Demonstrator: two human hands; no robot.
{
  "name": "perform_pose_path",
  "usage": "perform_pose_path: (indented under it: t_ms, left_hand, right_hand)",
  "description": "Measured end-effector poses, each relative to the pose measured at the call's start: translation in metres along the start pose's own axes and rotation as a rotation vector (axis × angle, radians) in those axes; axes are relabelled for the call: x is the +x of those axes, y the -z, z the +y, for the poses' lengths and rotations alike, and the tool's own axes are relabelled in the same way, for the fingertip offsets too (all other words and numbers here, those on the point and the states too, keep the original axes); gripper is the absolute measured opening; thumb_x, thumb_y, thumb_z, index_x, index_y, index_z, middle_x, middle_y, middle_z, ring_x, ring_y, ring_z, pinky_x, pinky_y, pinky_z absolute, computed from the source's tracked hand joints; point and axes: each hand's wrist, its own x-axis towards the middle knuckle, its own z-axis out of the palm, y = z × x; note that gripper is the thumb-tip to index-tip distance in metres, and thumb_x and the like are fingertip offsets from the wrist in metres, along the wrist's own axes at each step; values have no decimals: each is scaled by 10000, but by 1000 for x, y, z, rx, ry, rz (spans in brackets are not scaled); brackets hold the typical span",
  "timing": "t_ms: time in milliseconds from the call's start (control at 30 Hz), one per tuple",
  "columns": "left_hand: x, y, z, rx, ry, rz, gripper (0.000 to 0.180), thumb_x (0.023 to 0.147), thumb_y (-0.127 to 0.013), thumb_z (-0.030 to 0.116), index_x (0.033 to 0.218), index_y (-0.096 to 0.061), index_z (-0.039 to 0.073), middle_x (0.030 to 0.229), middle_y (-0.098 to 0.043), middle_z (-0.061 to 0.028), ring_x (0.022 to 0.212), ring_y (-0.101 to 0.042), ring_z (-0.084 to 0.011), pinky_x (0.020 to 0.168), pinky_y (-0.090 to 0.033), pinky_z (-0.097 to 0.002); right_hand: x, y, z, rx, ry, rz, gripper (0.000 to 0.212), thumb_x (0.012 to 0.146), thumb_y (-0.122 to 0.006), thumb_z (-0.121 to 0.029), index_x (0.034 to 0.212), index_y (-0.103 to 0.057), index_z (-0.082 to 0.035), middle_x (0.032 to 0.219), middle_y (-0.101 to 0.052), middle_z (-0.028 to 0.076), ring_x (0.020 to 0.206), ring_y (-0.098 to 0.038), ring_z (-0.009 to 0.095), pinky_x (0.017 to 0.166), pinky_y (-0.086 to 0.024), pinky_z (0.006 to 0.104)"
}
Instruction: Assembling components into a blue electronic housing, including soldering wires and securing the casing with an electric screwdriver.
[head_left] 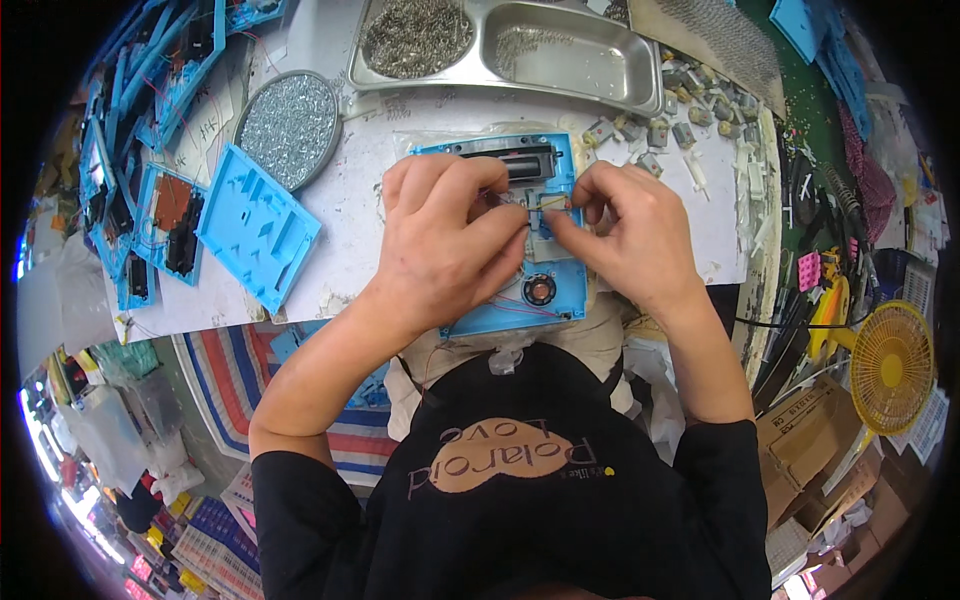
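Note:
A light-blue plastic housing [572, 300] lies at the table's near edge, between my hands. Set into it are a black rectangular compartment [530, 166] at the far end and a small round speaker [540, 290] at the near end. My left hand [440, 235] rests over the housing's left side with thumb and index finger pinched together. My right hand [635, 232] pinches at the housing's right edge. Between the fingertips runs a thin yellowish wire-like piece [548, 206]; what exactly each hand grips is hidden. Thin red wires [520, 303] run beside the speaker.
A blue cover [260, 228] and a round tray of small silvery screws [288, 128] lie left. Wired blue housings [170, 225] pile farther left. A steel tray [640, 80] of small metal parts stands beyond, with small grey blocks [684, 134] to its right. A yellow fan [890, 367] stands right.

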Motion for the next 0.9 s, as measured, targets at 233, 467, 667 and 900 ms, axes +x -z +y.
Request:
perform_pose_path:
  t_ms: [233, 467, 667, 900]
  left_hand:
    - [14, 1, 2, 30, 6, -43, 229, 703, -800, 172, 914, -722, 127, 1092, -620, -47, 1010, -571, -275, 902, -400, -458]
    - [25, -9, 6, 164, -87, -104, 315, 737, -799, 221, 1047, -779, 168, 1154, -620, -47, 1041, -547, -271, 937, -366, -469]
    - [19, 6, -1, 134, -124, -98, 273, 743, -802, 220, 1011, -771, 180, 1150, -616, -33, 1043, -528, -264, 938, -347, -473]
    - [28, -7, 1, 182, -86, -174, 260, 739, -798, 262, 993, -779, 211, 1152, -593, -39, 1060, -501, -275, 946, -332, -503]
  right_hand:
    - [-2, -17, 7, -31, -2, 142, 226, 810, -750, -222, 711, -620, -65, 716, -655, 125, 728, -649, 347, 645, -515, 472]
    - [-9, -19, 19, 139, 14, 165, 192, 852, -745, -193, 796, -628, -51, 751, -630, 94, 727, -645, 267, 651, -513, 395]
    - [58, 117, 94, 475, -273, 373, 256, 887, -774, -261, 865, -713, -14, 722, -681, 65, 665, -595, 111, 645, -498, 316]
    - [218, 211, 310, -231, -474, 303, 378, 848, -735, -370, 1036, -789, -46, 1093, -760, 173, 1021, -716, 352, 907, -546, 427]
